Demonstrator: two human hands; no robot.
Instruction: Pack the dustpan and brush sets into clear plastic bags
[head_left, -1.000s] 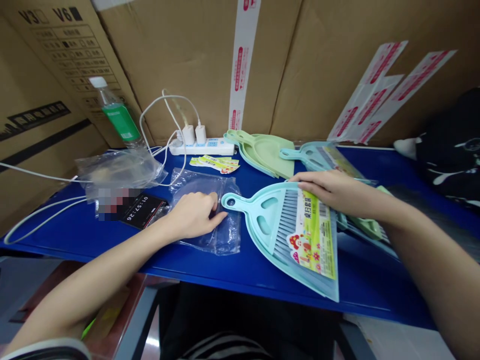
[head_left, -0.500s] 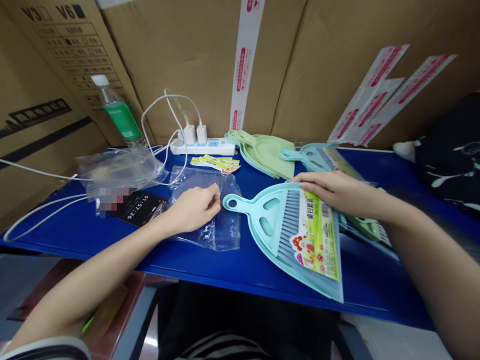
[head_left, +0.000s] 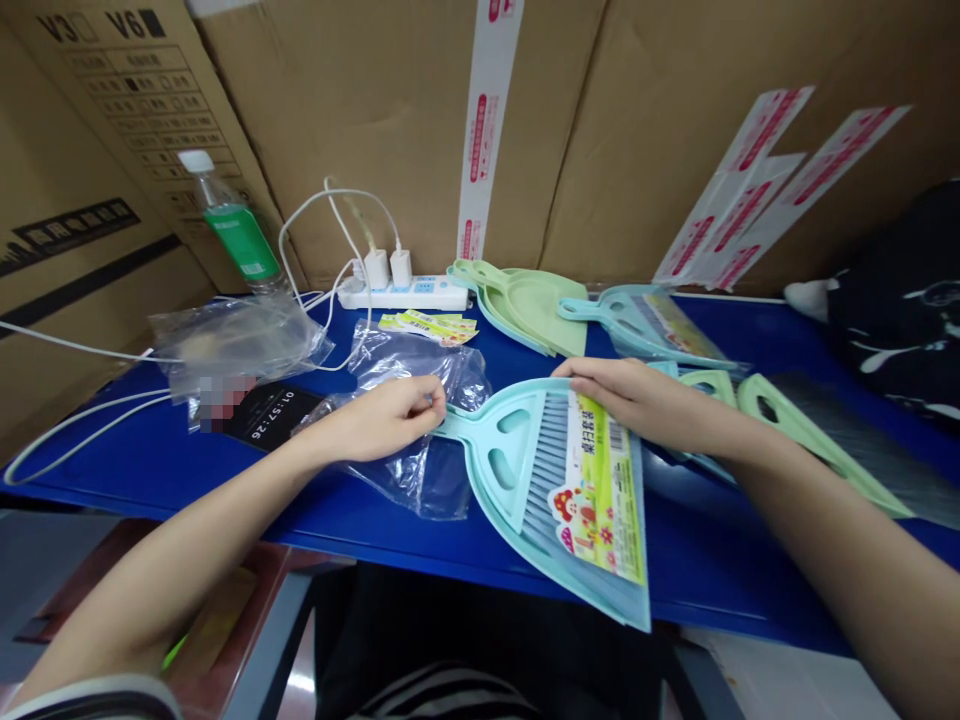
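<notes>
My right hand (head_left: 626,395) grips the upper edge of a light-blue dustpan (head_left: 517,400), its thumb on top. A brush with grey-blue bristles (head_left: 546,460) lies in the dustpan, under a yellow-green printed label card (head_left: 600,490). The handle points left and its tip is hidden behind my left hand (head_left: 397,415). The fingers of that hand are curled closed on a clear plastic bag (head_left: 442,480), which lies crumpled under and around them. How far the handle sits inside the bag, if at all, I cannot tell.
Behind are green dustpans (head_left: 547,305), a bagged blue set (head_left: 637,320), loose label cards (head_left: 427,327) and a power strip (head_left: 409,292) with white cables. More brushes (head_left: 817,440) lie right. At left are a phone (head_left: 274,412), another clear bag (head_left: 240,335) and a bottle (head_left: 240,230).
The dustpan set has moved left with my right hand, its handle now reaching my left hand. The clear bag has crumpled and shifted. The green brush at right is more exposed.
</notes>
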